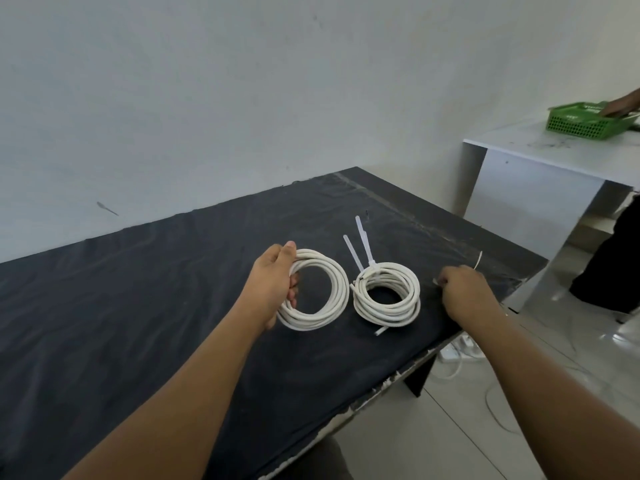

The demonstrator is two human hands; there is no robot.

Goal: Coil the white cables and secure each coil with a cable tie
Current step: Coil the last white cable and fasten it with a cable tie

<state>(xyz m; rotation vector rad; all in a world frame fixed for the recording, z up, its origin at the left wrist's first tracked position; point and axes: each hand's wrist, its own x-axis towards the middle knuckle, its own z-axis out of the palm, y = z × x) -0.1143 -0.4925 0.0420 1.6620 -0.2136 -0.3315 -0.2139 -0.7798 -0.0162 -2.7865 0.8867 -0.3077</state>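
At the middle of the frame, on the dark surface (pixel 138 306), the left hand (pixel 277 285) gripped the untied coil (pixel 341 289) by its left rim. Just right of it lay the tied coil (pixel 388 315). The right hand (pixel 460 289) pinched a loose cable tie (pixel 478 259). The cable looked light and springy, best clamped across all its turns.

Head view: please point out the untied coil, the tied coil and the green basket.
untied coil (pixel 341 289), head view, right arc of its loops.
tied coil (pixel 412 299), head view, right arc of its loops.
green basket (pixel 581 125), head view, front mesh wall.
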